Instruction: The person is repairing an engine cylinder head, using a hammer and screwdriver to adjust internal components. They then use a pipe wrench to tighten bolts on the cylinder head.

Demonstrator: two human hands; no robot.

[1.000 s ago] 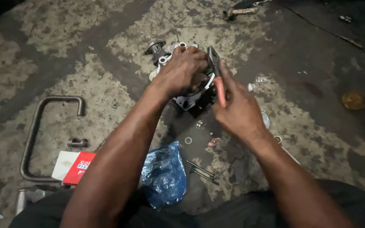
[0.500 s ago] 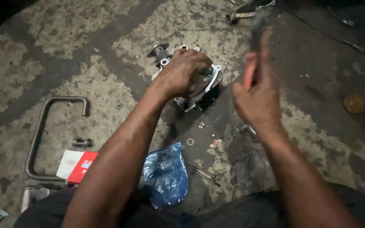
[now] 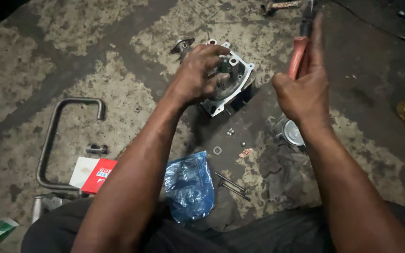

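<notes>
left hand [image 3: 197, 75]: palm down on the pale grey cast-metal engine head [image 3: 230, 79], fingers curled over its top face, gripping it.
engine head: sits on the stained concrete floor [image 3: 71, 56], upper centre of the head view, tilted; white gasket edge visible along its right and lower rim.
right hand [image 3: 301, 91]: raised to the right of the engine head, well clear of it, closed around the orange-handled tool [image 3: 297, 56]; index finger stretched up along the handle.
orange-handled tool: points up and away from the person, dark metal end near the top edge; tool type hard to tell.
small parts: flat metal washer [image 3: 217, 150] and a few tiny bits lie on the floor just below the engine head, between the forearms.
blue plastic bag [image 3: 189, 185]: crumpled, beside the left forearm, near the person's lap.
thin metal rods [image 3: 233, 185]: two, lying side by side just right of the bag.
bent grey metal pipe [image 3: 52, 140]: U-shaped, on the floor far left.
red and white cardboard box [image 3: 94, 174]: lower left, just beside the pipe's lower end.
round metal part [image 3: 292, 133]: on a dark rag under the right wrist.
</notes>
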